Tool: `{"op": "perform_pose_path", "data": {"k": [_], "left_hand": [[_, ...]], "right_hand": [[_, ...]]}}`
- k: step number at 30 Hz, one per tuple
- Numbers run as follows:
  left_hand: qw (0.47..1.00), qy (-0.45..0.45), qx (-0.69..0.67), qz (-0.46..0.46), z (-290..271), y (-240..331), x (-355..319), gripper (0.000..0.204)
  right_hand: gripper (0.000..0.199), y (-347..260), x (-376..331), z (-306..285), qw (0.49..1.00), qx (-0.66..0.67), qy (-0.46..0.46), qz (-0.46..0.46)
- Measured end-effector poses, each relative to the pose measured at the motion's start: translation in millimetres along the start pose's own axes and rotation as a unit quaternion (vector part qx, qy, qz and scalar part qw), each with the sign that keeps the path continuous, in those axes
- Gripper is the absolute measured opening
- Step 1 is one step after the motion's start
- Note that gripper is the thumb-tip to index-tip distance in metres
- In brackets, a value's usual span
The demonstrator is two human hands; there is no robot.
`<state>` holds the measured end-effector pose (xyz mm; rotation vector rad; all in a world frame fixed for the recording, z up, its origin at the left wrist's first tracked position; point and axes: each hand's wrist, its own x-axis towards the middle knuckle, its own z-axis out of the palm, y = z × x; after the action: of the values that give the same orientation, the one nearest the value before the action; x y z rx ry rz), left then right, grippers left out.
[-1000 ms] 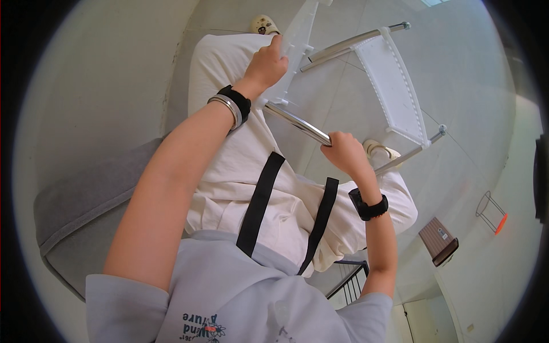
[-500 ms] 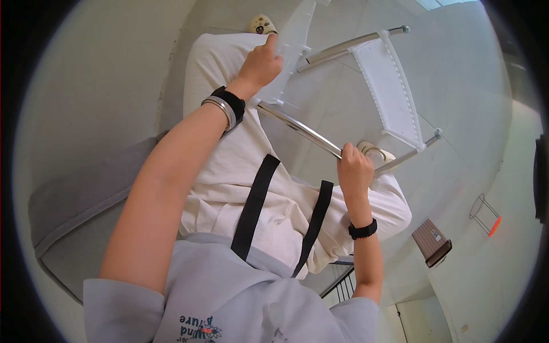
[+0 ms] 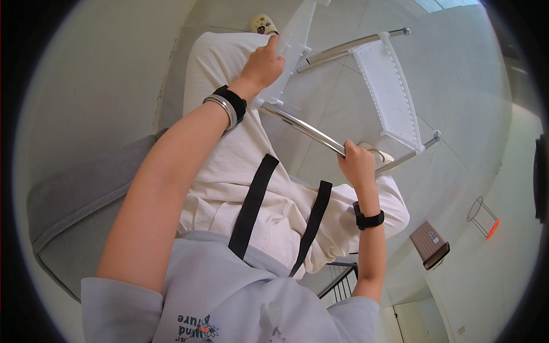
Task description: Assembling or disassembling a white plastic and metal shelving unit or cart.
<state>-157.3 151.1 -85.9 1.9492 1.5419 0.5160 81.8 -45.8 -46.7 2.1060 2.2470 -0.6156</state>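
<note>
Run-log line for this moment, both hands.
left hand: holding white panel | right hand: gripping chrome tube | tube: other end at panel's edge | beyond: white shelf piece

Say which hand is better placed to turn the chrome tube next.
Probably the right hand: it grips the chrome tube near its end away from the white panel, which the left hand seems to hold.

The tube (image 3: 303, 127) is smooth, glossy metal, while the far panel (image 3: 294, 51) and the shelf (image 3: 389, 86) to its right look like plastic. At left, the cushion (image 3: 86, 191) is matt cloth.
</note>
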Motion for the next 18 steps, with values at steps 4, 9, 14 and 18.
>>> {"op": "perform_pose_path", "data": {"k": [4, 9, 14, 18], "left_hand": [[1.0, -0.006, 0.008, -0.001, -2, 2, -1, 0.04], [0.999, -0.014, 0.037, 0.014, -10, -7, 6, 0.042], [0.999, -0.027, 0.025, -0.007, -9, 7, 7, 0.046], [0.999, -0.013, 0.045, -0.027, -3, 13, 1, 0.046]], "right_hand": [[0.024, 3, 4, -10, 0.986, 0.093, -0.134, 0.021], [0.036, 59, -19, -24, 0.922, 0.215, -0.266, 0.184], [0.027, 122, -100, -69, 0.855, 0.299, 0.012, 0.424], [0.028, 137, -175, -91, 0.727, 0.376, 0.271, 0.507]]}}
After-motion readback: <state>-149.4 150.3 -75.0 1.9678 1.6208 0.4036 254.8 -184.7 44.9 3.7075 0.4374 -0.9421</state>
